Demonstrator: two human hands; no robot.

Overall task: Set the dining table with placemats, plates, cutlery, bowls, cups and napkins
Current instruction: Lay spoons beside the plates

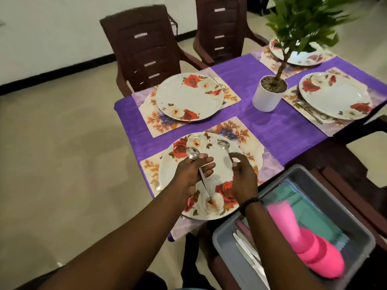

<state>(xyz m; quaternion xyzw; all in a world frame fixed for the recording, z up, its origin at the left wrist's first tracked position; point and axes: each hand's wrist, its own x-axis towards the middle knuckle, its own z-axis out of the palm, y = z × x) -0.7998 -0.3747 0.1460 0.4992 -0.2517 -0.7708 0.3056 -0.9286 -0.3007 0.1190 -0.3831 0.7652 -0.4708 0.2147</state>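
You are holding a spoon (198, 168) in your left hand (191, 171), handle pointing toward you; your right hand (243, 174) is pinching a second spoon (225, 146) over the plate (217, 204).

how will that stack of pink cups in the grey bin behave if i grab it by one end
The pink cups lie nested on their side in the grey bin, so they may roll. They look like thin plastic, probably light. Nested loosely, the stack could slide apart when lifted by one end.

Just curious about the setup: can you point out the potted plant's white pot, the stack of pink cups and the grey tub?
white pot (267, 99): head view, front wall.
pink cups (314, 248): head view, middle of the stack.
grey tub (354, 223): head view, right rim.
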